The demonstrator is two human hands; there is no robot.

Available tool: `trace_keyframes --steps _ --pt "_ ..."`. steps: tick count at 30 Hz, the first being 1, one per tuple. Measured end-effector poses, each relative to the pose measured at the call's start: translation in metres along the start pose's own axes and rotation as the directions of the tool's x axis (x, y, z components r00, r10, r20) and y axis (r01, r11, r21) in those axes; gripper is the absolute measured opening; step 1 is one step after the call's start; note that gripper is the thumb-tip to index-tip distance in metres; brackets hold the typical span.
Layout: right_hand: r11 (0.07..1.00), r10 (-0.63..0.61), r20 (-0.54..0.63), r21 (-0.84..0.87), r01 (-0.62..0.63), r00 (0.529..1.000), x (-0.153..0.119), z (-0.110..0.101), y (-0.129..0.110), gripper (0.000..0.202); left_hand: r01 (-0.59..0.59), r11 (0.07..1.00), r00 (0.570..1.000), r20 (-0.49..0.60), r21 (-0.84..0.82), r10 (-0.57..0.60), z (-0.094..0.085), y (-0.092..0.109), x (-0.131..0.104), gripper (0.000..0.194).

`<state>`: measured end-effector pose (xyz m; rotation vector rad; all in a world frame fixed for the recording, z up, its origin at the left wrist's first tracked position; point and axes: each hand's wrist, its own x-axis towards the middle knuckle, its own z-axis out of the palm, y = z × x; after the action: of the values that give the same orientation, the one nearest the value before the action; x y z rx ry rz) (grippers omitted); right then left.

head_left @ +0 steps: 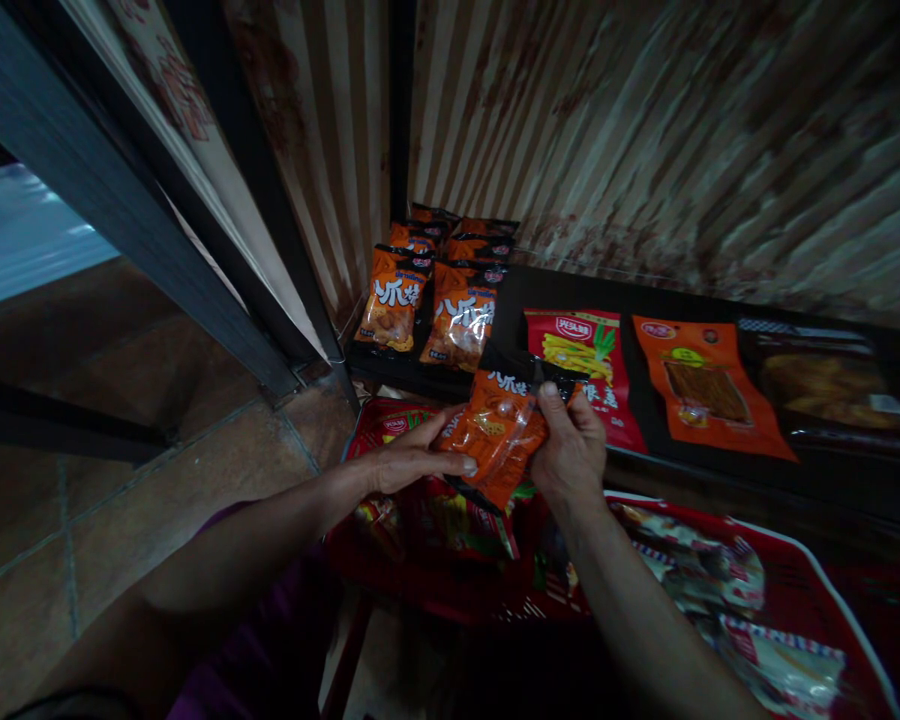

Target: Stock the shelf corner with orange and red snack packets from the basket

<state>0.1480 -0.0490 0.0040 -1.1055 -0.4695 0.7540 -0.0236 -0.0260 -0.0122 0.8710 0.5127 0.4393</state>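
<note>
Between my two hands, above a red basket, is an orange snack bag (499, 430) with black ends, tilted to one side. My left hand (412, 455) grips its left edge, thumb lying across the front. The upper right edge is pinched by my right hand (570, 445), thumb on top. Behind it on the dark shelf, matching orange snack bags stand upright in two columns, the nearest ones being a left bag (394, 300) and a right bag (461, 318). A red snack bag (581, 350) on the shelf is partly covered by my right hand.
Farther right on the black shelf (570, 290) lie an orange packet (712, 385) and a dark packet (832, 385). Below, the red basket (450, 590) holds red bags (465, 520); another red basket (817, 570) holds pale packets (784, 655). Metal posts (255, 190) rise at left.
</note>
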Motion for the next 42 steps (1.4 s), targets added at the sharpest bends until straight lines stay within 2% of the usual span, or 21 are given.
trace_keyframes --steps 10,15,20,30,35,42 --pt "0.999 0.001 0.017 -0.032 0.0 1.0 0.0 -0.005 0.0 0.032 0.002 0.998 1.0 0.02 -0.068 -0.001 0.009 0.003 0.002 0.085" --pt "0.999 0.015 0.023 -0.04 -0.014 1.0 -0.001 -0.004 -0.002 0.032 -0.002 0.999 1.0 0.0 -0.049 0.002 0.011 0.003 0.002 0.08" --pt "0.999 0.038 0.047 -0.041 -0.036 0.998 -0.002 -0.003 -0.004 0.033 -0.004 0.999 1.0 0.028 -0.039 0.005 0.012 0.005 0.002 0.081" --pt "0.998 0.017 0.08 -0.069 -0.012 0.997 -0.002 -0.004 -0.002 0.03 -0.014 0.999 1.0 0.023 -0.028 0.015 0.011 0.005 -0.001 0.082" --pt "0.998 0.017 0.083 -0.059 -0.012 0.996 -0.001 -0.003 -0.002 0.03 -0.01 0.998 1.0 -0.023 -0.054 0.009 0.014 0.008 -0.001 0.078" --pt "0.996 -0.062 0.092 -0.06 0.068 0.994 0.0 -0.003 -0.001 0.026 -0.036 0.999 0.997 -0.068 -0.033 0.033 0.014 0.008 -0.001 0.076"
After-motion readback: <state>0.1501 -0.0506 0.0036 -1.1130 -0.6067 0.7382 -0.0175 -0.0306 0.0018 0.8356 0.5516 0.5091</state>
